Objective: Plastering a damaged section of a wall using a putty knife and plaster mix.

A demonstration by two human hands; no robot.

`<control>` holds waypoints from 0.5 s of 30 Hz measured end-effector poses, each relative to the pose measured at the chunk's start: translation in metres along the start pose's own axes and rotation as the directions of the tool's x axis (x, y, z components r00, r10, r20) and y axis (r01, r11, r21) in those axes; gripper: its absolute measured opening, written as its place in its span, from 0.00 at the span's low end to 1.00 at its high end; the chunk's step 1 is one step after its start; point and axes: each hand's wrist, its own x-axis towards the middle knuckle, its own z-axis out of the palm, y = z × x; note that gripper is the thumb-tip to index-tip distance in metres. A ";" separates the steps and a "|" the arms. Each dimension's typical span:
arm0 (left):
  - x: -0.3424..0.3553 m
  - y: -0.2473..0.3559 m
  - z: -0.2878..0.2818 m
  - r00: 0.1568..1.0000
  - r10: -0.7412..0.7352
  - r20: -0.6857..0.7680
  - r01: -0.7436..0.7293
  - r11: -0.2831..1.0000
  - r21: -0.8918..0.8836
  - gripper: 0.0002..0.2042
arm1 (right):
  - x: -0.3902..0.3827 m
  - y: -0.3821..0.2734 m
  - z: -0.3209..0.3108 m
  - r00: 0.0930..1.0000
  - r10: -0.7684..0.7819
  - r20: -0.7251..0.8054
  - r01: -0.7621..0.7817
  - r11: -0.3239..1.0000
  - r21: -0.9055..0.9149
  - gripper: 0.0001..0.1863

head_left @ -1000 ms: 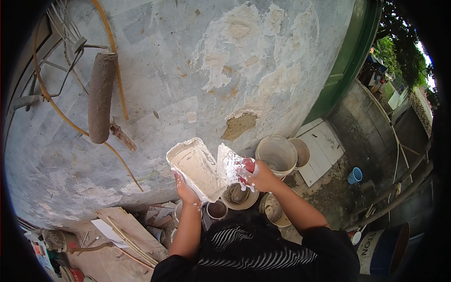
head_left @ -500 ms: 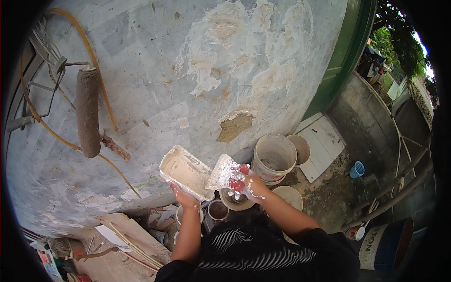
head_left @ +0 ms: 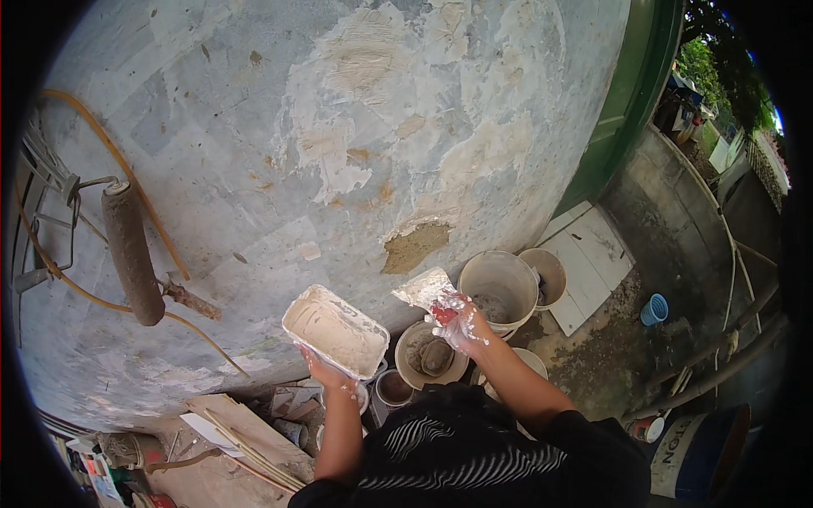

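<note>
My left hand (head_left: 330, 372) grips a rectangular tray (head_left: 334, 326) of cream-coloured paste from below. My right hand (head_left: 466, 330) is closed on the red handle of a putty knife (head_left: 420, 288), whose broad blade is smeared with white paste and raised to the right of the tray, apart from it. White paste also coats my right fingers. Behind both tools stands a mottled grey wall (head_left: 305, 169), with rough pale patches and a hole (head_left: 415, 247) showing coarse plaster.
Several buckets (head_left: 497, 279) stand along the wall's foot. A roller (head_left: 131, 254) hangs at the left, boards (head_left: 246, 432) lie below it. At the right are a green door (head_left: 605, 127), white panels (head_left: 589, 262), a blue cup (head_left: 653, 310), poles (head_left: 711, 364) and a drum (head_left: 699, 453).
My right hand with the knife has lifted away from the tray, opening a gap between them. The tray has moved slightly left and down in view.
</note>
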 end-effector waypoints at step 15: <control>0.008 -0.040 -0.005 0.985 0.151 -0.083 -0.141 0.984 0.109 0.26 | 0.144 -0.062 -0.100 0.912 -0.074 -0.404 0.110 0.992 0.068 0.12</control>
